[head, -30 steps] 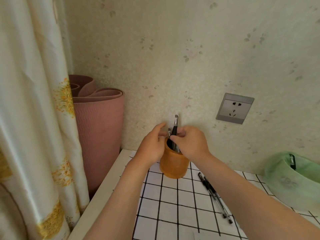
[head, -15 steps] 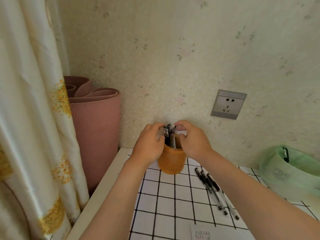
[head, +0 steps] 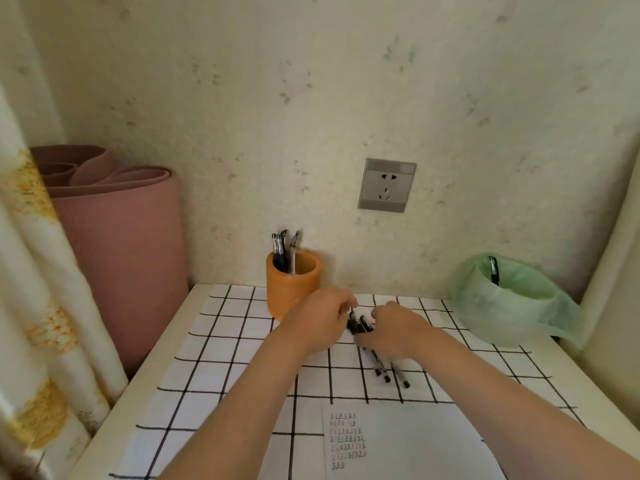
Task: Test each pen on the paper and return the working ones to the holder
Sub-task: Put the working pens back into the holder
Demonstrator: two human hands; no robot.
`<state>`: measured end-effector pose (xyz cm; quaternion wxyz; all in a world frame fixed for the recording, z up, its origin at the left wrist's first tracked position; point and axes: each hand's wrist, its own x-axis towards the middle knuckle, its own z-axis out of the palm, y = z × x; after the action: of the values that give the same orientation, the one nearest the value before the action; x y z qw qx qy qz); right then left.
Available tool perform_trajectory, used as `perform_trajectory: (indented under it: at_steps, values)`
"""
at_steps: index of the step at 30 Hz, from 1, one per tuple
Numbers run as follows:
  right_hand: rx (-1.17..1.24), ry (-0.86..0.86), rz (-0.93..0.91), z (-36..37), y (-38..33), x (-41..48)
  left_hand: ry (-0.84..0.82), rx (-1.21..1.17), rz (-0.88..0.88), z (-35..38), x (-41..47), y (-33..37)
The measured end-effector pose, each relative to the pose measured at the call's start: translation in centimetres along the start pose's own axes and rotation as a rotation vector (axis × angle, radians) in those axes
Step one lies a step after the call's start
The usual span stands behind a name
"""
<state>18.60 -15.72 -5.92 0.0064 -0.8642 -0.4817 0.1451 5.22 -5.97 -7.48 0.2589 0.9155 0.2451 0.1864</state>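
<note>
Roughly halfway I'd guess: three pens (head: 284,252) in holder (head: 294,292), loose pens (head: 360,325) on counter (head: 164,348) left to test; left hand (head: 322,322) and right hand (head: 393,332) on them, grip unclear.

I see the holder (head: 293,289) at frame centre on the table (head: 221,341), pens (head: 284,251) standing in it. Just right, loose pens (head: 360,325) lie pinched between left hand (head: 322,318) and right hand (head: 394,329). Paper (head: 415,441) lies lower right, a bag (head: 512,299) far right.

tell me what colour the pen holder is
Orange-brown. The holder shows best in the head view, the only view, standing by the wall.
</note>
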Motion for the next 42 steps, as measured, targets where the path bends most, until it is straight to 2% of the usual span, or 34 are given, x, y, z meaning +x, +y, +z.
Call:
perform_trajectory:
  at_steps: [6,11,14,19,22,26,31,35,38,42]
  values:
    - [0.050,0.033,-0.013,2.3,0.4,0.5,-0.107,0.190,-0.038,2.8,0.1,-1.5]
    - [-0.071,0.051,-0.170,3.2,-0.2,0.4,-0.078,0.254,-0.091,3.9,-0.1,-1.9]
    - [-0.145,0.069,-0.197,3.6,-0.5,0.3,-0.105,0.288,-0.117,3.7,0.3,-1.8]
    - [-0.073,0.027,-0.209,3.1,-1.0,0.3,-0.163,0.283,-0.170,1.7,0.3,-1.1]
    - [0.064,-0.003,-0.229,1.8,-1.3,0.3,-0.179,0.213,-0.205,-0.3,0.4,-0.5]
    - [0.254,-0.056,-0.286,-0.3,-2.2,0.3,-0.127,-0.035,-0.187,-4.4,0.6,0.3]
    - [0.569,-0.018,-0.418,-3.2,-5.3,-0.6,0.125,-0.133,-0.065,-9.5,-0.2,0.6]
    - [0.780,0.020,-0.478,-6.0,-7.7,-0.8,0.358,-0.455,-0.038,-11.8,-0.9,-0.5]
    - [0.918,0.163,-0.476,-7.5,-9.9,0.0,0.531,-0.687,-0.051,-12.5,-1.1,-1.6]
    - [1.138,0.391,-0.394,-8.3,-12.7,2.2,0.706,-0.626,-0.200,-11.9,-0.8,-4.3]
